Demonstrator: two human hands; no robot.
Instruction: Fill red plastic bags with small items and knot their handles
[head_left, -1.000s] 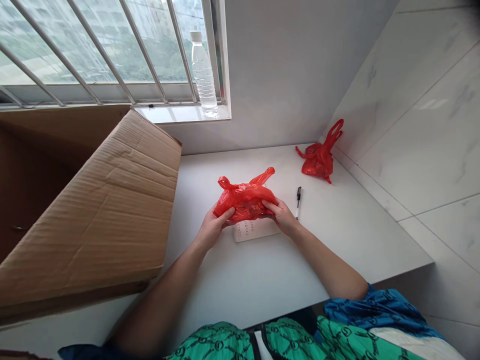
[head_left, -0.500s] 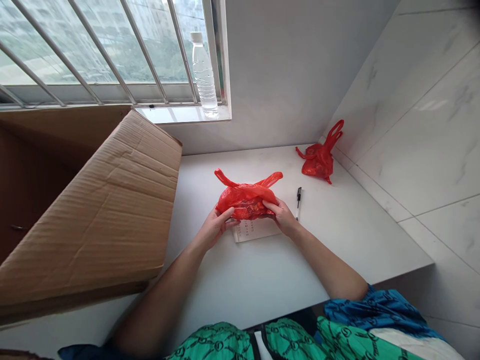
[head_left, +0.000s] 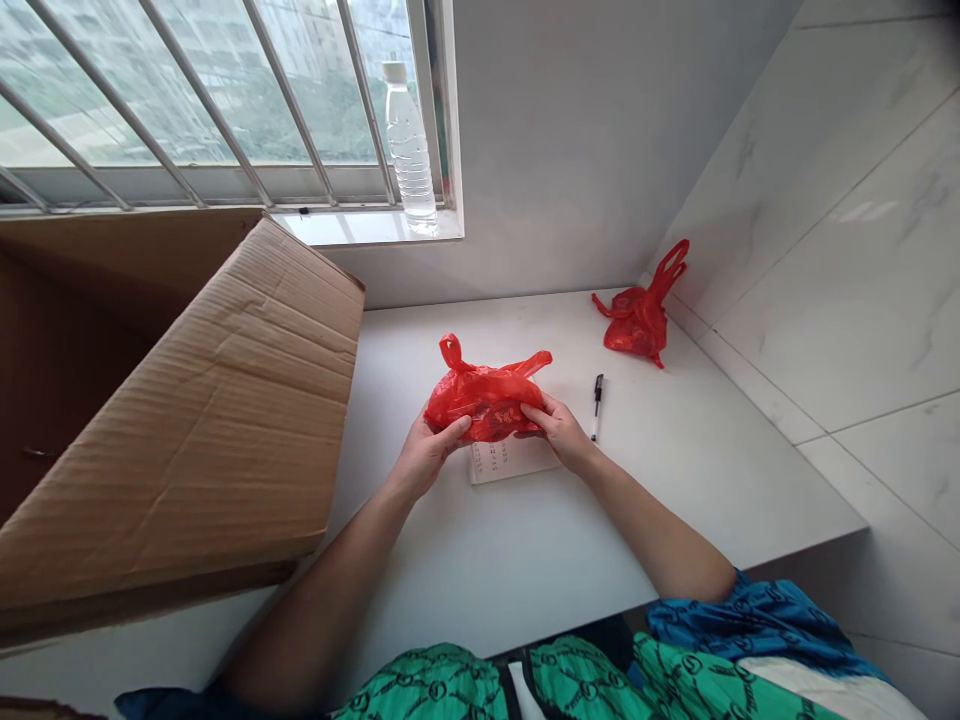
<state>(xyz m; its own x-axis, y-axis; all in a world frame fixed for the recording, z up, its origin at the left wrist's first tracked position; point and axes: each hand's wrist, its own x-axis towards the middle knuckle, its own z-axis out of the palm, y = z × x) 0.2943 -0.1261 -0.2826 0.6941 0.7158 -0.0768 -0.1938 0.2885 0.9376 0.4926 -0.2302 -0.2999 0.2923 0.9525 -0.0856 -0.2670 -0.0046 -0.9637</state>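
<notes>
A crumpled red plastic bag (head_left: pixel 486 396) is held just above the white countertop (head_left: pixel 525 560) between both my hands. My left hand (head_left: pixel 425 455) grips its left end with the thumb on top. My right hand (head_left: pixel 559 432) pinches its right end. The bag's two handles stick up at the back. Under the bag lies a small white card with printed rows (head_left: pixel 510 462), partly hidden by the bag and my right hand.
A black pen (head_left: pixel 596 392) lies right of my right hand. A second red bag (head_left: pixel 637 318) sits in the far right corner by the tiled wall. A large open cardboard box (head_left: pixel 187 420) fills the left. A water bottle (head_left: pixel 409 150) stands on the windowsill.
The bag's handles have shifted: they spread outward half a second ago and now stand up closer together. Both hands keep their grip in nearly the same place.
</notes>
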